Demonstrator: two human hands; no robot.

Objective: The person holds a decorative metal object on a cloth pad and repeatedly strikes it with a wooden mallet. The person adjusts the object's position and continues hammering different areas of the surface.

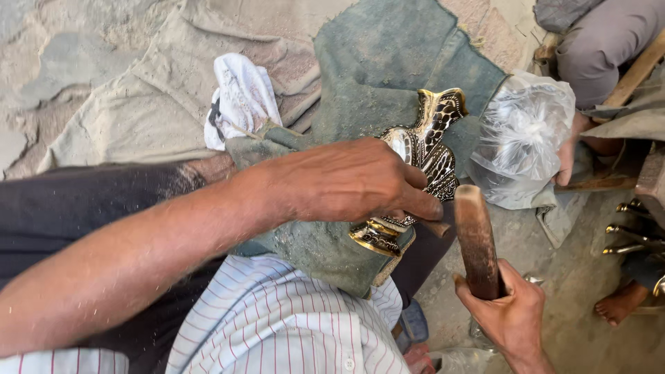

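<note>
The green cloth [360, 76] drapes the lap, and on it lies the black-and-gold vase [415, 166], neck toward the person. The left hand [346, 181] curls closed over it, pinning a small tool [435, 227] near the neck. The right hand [509, 315] grips a wooden mallet [476, 239], raised. Chasing looks underway; the strike needs a square hit on the tool.

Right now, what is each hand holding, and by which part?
Right hand grips a wooden mallet by its lower end. Left hand pins the black-and-gold ornament near its base.
</note>
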